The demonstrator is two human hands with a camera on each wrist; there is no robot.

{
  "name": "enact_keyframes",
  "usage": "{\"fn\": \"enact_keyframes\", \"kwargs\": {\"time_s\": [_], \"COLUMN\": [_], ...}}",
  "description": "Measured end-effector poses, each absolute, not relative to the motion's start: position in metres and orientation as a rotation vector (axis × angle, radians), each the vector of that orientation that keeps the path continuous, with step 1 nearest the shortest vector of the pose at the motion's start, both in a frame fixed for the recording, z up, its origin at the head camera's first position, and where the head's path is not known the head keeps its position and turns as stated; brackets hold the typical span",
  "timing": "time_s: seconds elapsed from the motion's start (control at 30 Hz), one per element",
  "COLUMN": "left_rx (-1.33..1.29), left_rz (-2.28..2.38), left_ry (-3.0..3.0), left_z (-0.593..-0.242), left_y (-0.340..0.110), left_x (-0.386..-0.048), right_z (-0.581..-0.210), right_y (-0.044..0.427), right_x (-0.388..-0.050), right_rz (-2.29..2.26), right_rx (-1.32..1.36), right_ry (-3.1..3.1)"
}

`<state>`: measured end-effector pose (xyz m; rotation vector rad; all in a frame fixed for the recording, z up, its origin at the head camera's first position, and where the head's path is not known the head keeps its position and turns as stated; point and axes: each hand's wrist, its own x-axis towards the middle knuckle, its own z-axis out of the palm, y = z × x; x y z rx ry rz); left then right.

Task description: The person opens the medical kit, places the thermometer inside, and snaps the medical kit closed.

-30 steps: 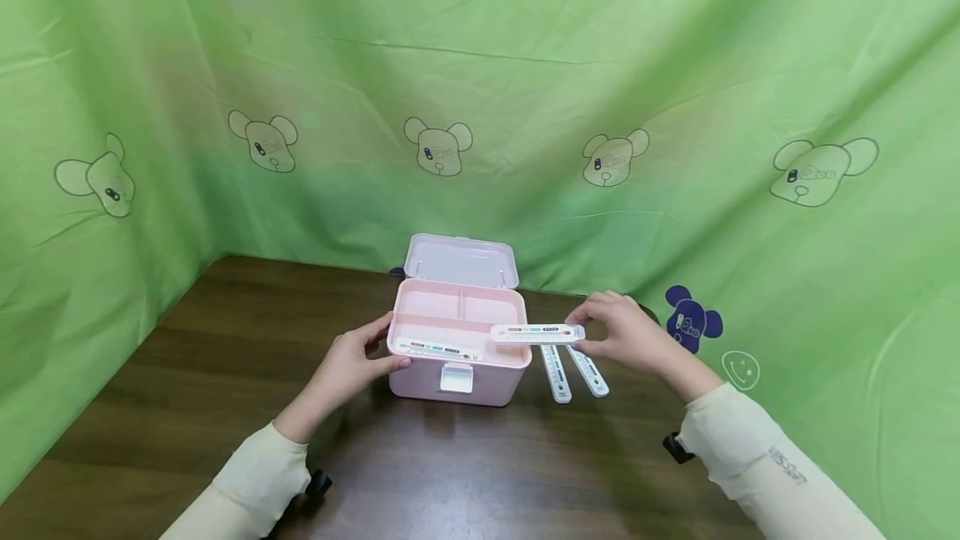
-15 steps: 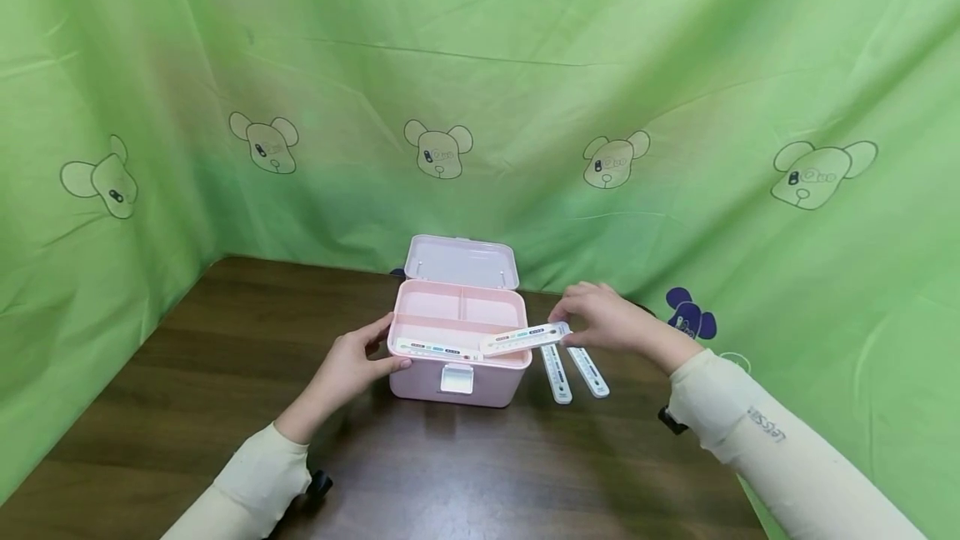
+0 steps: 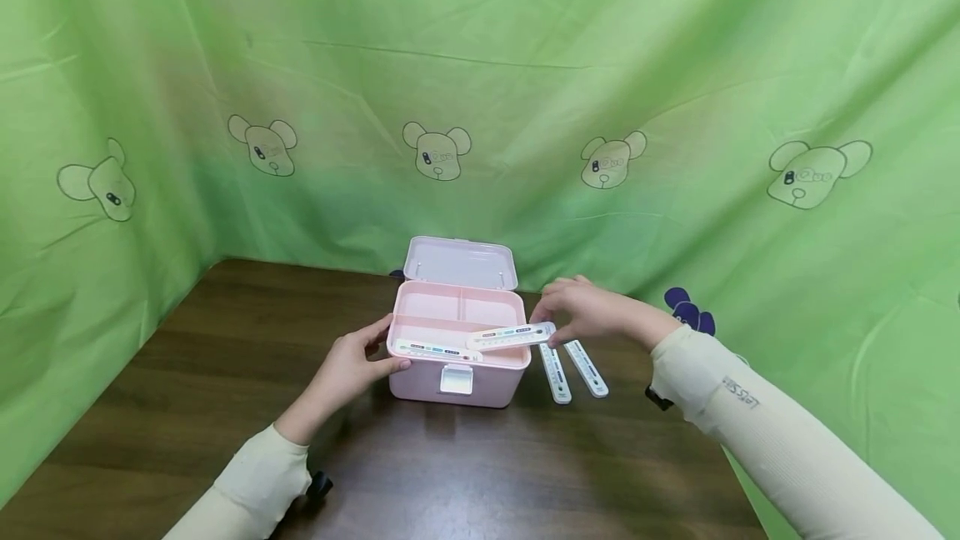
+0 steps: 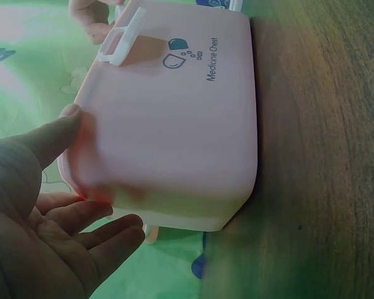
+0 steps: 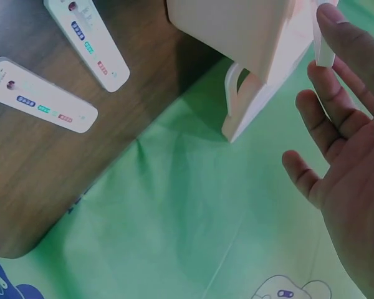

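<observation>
A pink box [image 3: 420, 382] stands with its lid raised at the back, showing a divided tray. My left hand [image 3: 348, 369] grips its left side, thumb on the front rim in the left wrist view. One white thermometer strip [image 3: 431, 349] lies along the tray's front. My right hand [image 3: 585, 311] pinches the right end of another strip [image 3: 510, 337], held tilted over the tray's right front part. On the table right of the box lie two more strips, one nearer [image 3: 556, 377] and one farther right [image 3: 588, 370], both also in the right wrist view.
The brown wooden table [image 3: 225, 373] reaches back to a green curtain [image 3: 525, 65] with printed bear heads, which hangs behind and at both sides. The box's raised lid [image 3: 461, 263] stands close to the curtain. A white latch [image 3: 456, 379] hangs on the box front.
My right hand has moved left with its strip, which is now farther over the tray and tilted, its left end lower. My left hand has stayed on the box.
</observation>
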<state>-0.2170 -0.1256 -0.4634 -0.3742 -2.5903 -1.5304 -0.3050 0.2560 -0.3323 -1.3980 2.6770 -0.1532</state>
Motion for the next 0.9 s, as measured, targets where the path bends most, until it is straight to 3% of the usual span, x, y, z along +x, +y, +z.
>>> {"fn": "enact_keyframes", "kwargs": {"time_s": [0.9], "left_rx": [-0.387], "left_rz": [-1.539], "left_ry": [-2.571], "left_z": [-0.471], "left_y": [-0.128], "left_x": [-0.221], "right_z": [-0.346], "right_y": [0.205], "right_x": [-0.327], "right_rz": [-0.172], "right_rx": [-1.419], "right_ry": [2.545]}}
